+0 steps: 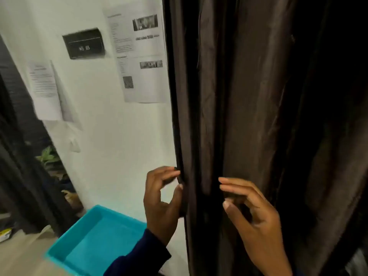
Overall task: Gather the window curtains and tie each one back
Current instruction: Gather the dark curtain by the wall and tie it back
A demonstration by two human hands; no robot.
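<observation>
At window edge, head view: your left hand (pixel 162 198) sits at the curtain's (pixel 249 116) left hem; fingers curled, thumb and fingertips closing on the hem fold, i.e. a pinch on the edge, though blur hides exact contact. Your right hand (pixel 253 214) is further right, in front of the fabric folds; fingers bent, thumb apart from index, curled round a dark strip or fold, prob. a tie-back but can't confirm. Curtain hangs dark brown, full length, from top of frame down past both hands, just beside the white wall (pixel 111 156); pleats loose, not bunched.

Progress, as a judgement: early stage; no band visible round the fabric, no knot; gathering not yet done on this panel; tie-back left to do. Second dark drape (pixel 18 176) at far left; its state can't be judged.

Writing: black plate (pixel 84 43) on wall reads approx. "WS 95"; printed sheets (pixel 139 56) beside curtain and a smaller sheet (pixel 44 90) lower left carry text and photos, too blurred to read. Blue tray (pixel 95 246) stands below left hand on a pale surface; no label visible.
</observation>
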